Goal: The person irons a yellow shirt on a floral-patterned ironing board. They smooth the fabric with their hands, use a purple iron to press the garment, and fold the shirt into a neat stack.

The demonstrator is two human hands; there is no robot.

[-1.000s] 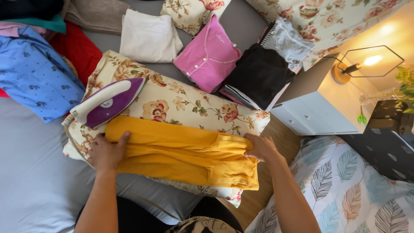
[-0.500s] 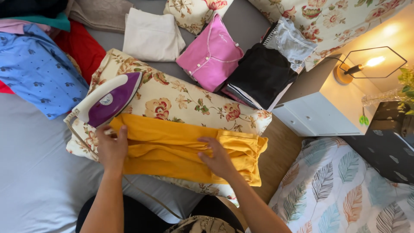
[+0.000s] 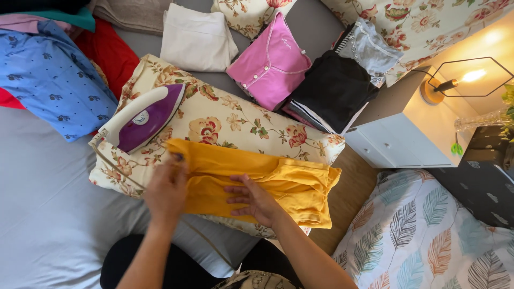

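While our right hand (image 3: 254, 200) lies flat with fingers spread and palm down on the yellow garment (image 3: 257, 179), our left hand (image 3: 167, 190) rests at nine o'clock of it, fingers together and curled over the garment's left end; whether they pinch the cloth or only press it, we cannot tell. Under both hands the yellow garment lies folded into a long band across the near half of the floral pillow (image 3: 225, 120), its right end bunched and loose at three o'clock, hanging just past the pillow's edge.

We judge the fold as partly made: the length is doubled over and smoothed at the left and middle, while the rumpled right end is not yet squared.

At ten o'clock of our hands the purple and white iron (image 3: 143, 118) lies on the pillow, its tip just beside the garment's upper left corner. Further out, at twelve o'clock, folded pieces lie on the grey bed: a cream one (image 3: 197, 40), a pink top (image 3: 270, 64) and a black stack (image 3: 332, 91). At ten o'clock sits a blue dotted shirt (image 3: 53, 80), unfolded, over red cloth (image 3: 110, 53). At two o'clock stands a white nightstand (image 3: 407, 136) with a lit lamp (image 3: 460, 80).
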